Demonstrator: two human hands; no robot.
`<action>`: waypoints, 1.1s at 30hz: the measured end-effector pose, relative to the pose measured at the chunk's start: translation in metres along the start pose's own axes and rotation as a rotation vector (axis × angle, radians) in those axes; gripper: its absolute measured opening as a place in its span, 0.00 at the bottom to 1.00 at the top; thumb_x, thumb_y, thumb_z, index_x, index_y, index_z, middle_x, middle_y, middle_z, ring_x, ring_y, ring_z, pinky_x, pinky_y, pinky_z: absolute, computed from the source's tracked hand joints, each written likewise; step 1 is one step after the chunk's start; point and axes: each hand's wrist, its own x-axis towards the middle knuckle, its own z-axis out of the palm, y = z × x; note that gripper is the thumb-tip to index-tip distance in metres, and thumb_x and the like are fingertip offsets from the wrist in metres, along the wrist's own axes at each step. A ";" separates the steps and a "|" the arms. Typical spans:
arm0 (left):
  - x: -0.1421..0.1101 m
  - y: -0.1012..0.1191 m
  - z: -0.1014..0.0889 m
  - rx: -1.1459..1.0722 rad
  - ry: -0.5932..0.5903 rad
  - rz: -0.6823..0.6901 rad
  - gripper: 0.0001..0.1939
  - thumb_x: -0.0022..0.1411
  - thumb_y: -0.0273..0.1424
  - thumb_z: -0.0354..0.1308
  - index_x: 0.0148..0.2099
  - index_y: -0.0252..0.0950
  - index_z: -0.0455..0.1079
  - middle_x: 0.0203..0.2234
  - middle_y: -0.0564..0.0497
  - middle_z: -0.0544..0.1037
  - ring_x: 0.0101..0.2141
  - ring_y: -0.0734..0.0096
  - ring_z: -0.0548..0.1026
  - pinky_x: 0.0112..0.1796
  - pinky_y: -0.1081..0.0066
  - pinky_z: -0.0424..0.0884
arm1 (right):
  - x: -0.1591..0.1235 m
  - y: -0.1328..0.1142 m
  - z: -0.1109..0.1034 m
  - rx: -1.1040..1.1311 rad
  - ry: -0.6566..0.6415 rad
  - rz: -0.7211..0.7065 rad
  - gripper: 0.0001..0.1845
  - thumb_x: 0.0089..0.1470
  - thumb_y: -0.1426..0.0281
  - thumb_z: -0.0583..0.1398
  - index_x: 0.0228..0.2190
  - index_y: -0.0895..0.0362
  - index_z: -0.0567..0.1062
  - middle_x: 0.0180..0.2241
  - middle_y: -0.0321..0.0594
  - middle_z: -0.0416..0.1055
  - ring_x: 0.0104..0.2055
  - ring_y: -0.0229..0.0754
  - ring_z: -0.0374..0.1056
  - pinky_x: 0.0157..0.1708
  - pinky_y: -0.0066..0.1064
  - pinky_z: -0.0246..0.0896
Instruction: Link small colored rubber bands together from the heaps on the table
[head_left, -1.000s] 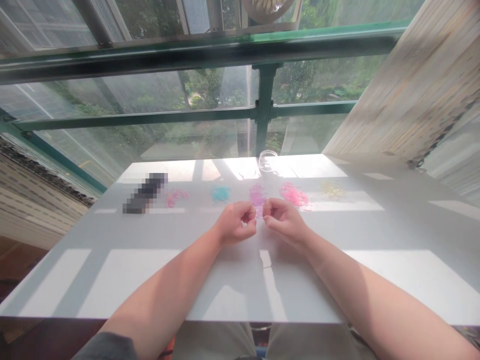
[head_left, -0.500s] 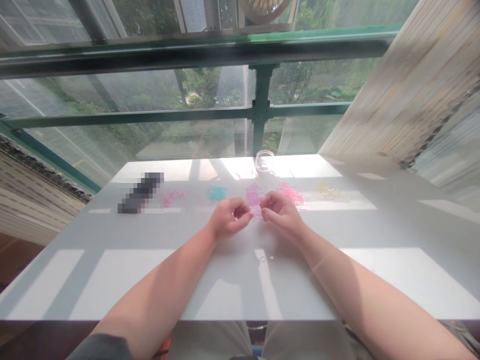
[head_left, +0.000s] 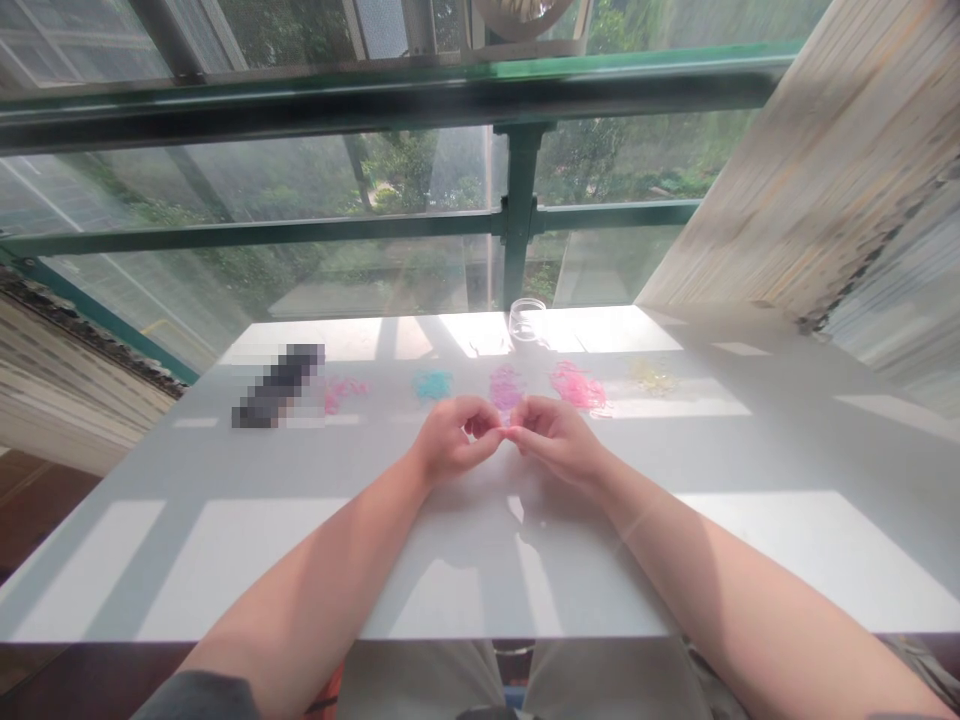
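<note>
Over the middle of the white table, my left hand (head_left: 463, 437) and my right hand (head_left: 553, 437) meet with their fingertips touching. Both are closed in a pinch; whatever lies between the fingertips is too small to make out. Just beyond them is a pile of thin purple pieces (head_left: 507, 384), like small rubber bands. To its right lies a bright pink pile (head_left: 577, 385), partly behind my right hand. A turquoise pile (head_left: 433, 384) sits beyond my left hand.
Farther left are a looser pink pile (head_left: 343, 392) and a dark, pixelated object (head_left: 279, 386). A pale yellow pile (head_left: 652, 377) lies to the right. A clear glass cup (head_left: 527, 320) stands near the table's (head_left: 247, 560) far edge, before a green-framed window.
My right hand has moved left, closing the small gap until its fingertips touch those of my left hand. My left hand has stayed nearly in place.
</note>
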 end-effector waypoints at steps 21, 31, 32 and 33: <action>0.002 -0.005 -0.004 -0.052 -0.025 -0.059 0.04 0.52 0.27 0.56 0.27 0.33 0.69 0.19 0.54 0.71 0.22 0.78 0.65 0.26 0.75 0.63 | 0.001 0.005 -0.002 0.033 -0.024 0.041 0.11 0.50 0.64 0.61 0.25 0.57 0.67 0.19 0.32 0.63 0.22 0.34 0.60 0.23 0.27 0.55; 0.002 -0.006 -0.005 -0.089 0.010 -0.099 0.02 0.51 0.26 0.53 0.26 0.34 0.64 0.20 0.55 0.67 0.23 0.78 0.63 0.26 0.76 0.62 | 0.001 -0.001 -0.003 -0.009 0.012 0.023 0.12 0.51 0.63 0.60 0.25 0.58 0.66 0.20 0.32 0.62 0.21 0.33 0.60 0.23 0.26 0.55; 0.002 -0.007 -0.005 -0.101 0.039 -0.108 0.03 0.51 0.27 0.53 0.27 0.34 0.64 0.20 0.55 0.67 0.23 0.78 0.63 0.26 0.75 0.62 | 0.001 -0.002 -0.003 -0.011 0.019 0.020 0.12 0.51 0.63 0.60 0.24 0.58 0.66 0.20 0.32 0.62 0.21 0.33 0.60 0.22 0.26 0.55; 0.003 -0.009 -0.006 -0.113 0.073 -0.118 0.03 0.52 0.27 0.53 0.27 0.34 0.64 0.20 0.55 0.67 0.23 0.78 0.63 0.27 0.75 0.62 | 0.001 -0.002 -0.003 -0.012 0.027 0.017 0.12 0.51 0.63 0.60 0.24 0.58 0.65 0.19 0.32 0.62 0.21 0.33 0.60 0.22 0.26 0.54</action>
